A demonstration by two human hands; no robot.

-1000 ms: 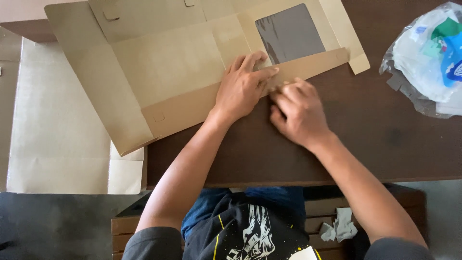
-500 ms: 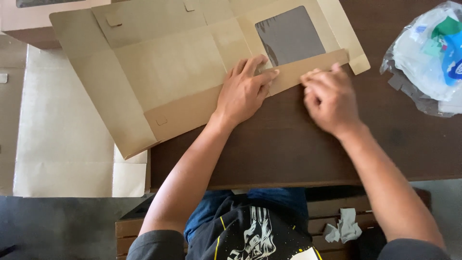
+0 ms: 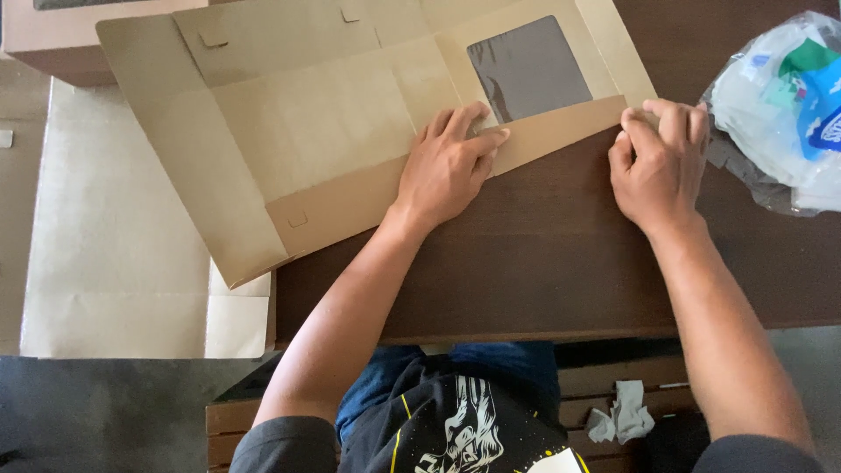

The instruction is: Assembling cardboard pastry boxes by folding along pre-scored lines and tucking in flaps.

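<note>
A flat brown cardboard box blank (image 3: 289, 123) with a clear window panel (image 3: 528, 67) lies across the dark wooden table (image 3: 526, 271). Its near flap (image 3: 561, 127) is folded over along the front edge. My left hand (image 3: 447, 166) lies flat on that flap, fingers spread, pressing it down near the window. My right hand (image 3: 659, 158) has its fingers curled and presses on the flap's right end at the blank's corner.
A clear plastic bag (image 3: 788, 114) with white, blue and green contents lies at the table's right end. More flat brown cardboard sheets (image 3: 114, 263) are stacked to the left, below the table. A crumpled grey scrap (image 3: 622, 416) lies on the wooden bench beneath me.
My right hand has slid to the right along the folded flap, from next to my left hand to the flap's right end. My left hand has stayed in place.
</note>
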